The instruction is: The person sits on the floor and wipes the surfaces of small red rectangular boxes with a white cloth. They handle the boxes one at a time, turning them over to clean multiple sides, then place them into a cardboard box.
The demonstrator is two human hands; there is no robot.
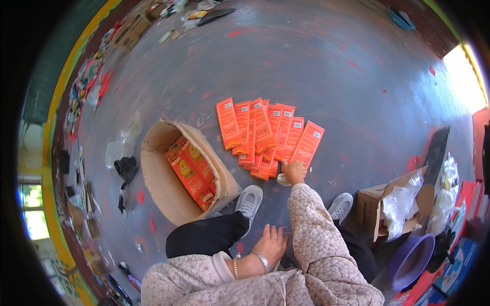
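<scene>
Several flat orange-red packets (264,127) with pale label patches lie fanned out and overlapping on the floor in front of me. At the pile's near right edge, my right hand (294,172) has its fingers curled in. Beside them a small white piece (283,179) shows, but what the fingers hold is hidden. My left hand (273,246) is low in front of my body, its fingers stretched out and nothing in it. To the left, an uncovered cardboard box (176,127) contains more orange-red packets (191,173) with yellow round pictures.
My shoes stand by the pile, the left one (249,206) touching or close to the box. At right are a torn carton (370,209) with clear plastic and a purple basin (411,262). Black plastic (125,168) and scraps (92,92) lie at left, another carton (131,31) far left.
</scene>
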